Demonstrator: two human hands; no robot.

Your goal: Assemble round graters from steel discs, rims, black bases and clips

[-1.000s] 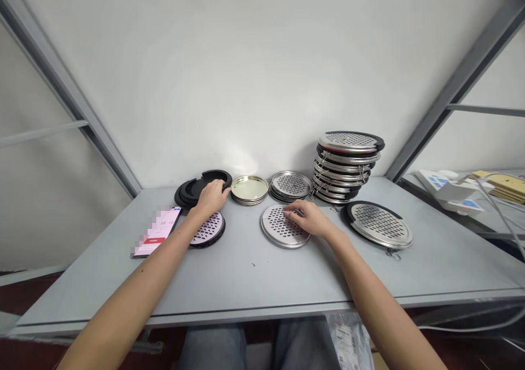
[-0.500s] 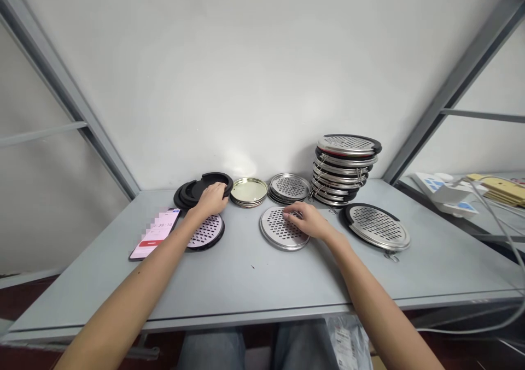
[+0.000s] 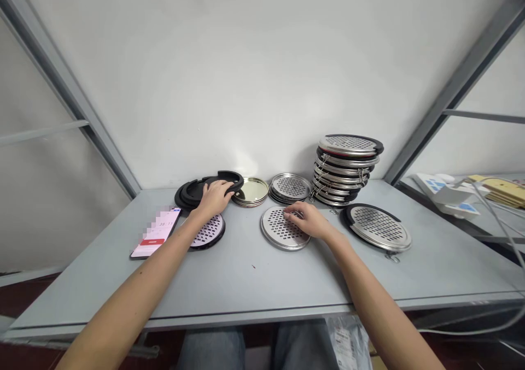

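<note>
My left hand [image 3: 215, 199] grips the right part of a black round plastic cover [image 3: 237, 180] with a notched rim. That cover is tilted up over a stack of similar black covers [image 3: 184, 196]. Below this hand lies a small perforated disc with a black rim [image 3: 210, 232], partly hidden by my wrist. My right hand [image 3: 309, 221] rests on the right side of a silver perforated metal disc [image 3: 276, 229] lying flat on the table. Its fingers are loosely bent and a little apart, touching the disc's upper face.
A phone [image 3: 158, 233] showing a timer lies at left. Shiny gold-toned discs [image 3: 252, 188] and perforated silver discs [image 3: 290, 185] are stacked by the wall. At right stand a tall pile of clipped assemblies [image 3: 344, 168] and a single black-and-silver assembly [image 3: 379, 228]. A cable [image 3: 502, 228] hangs far right.
My left hand has shifted slightly right, and the top black cover has slid right with it, now overlapping the gold-toned stack in view. My right hand stays on the perforated disc.
</note>
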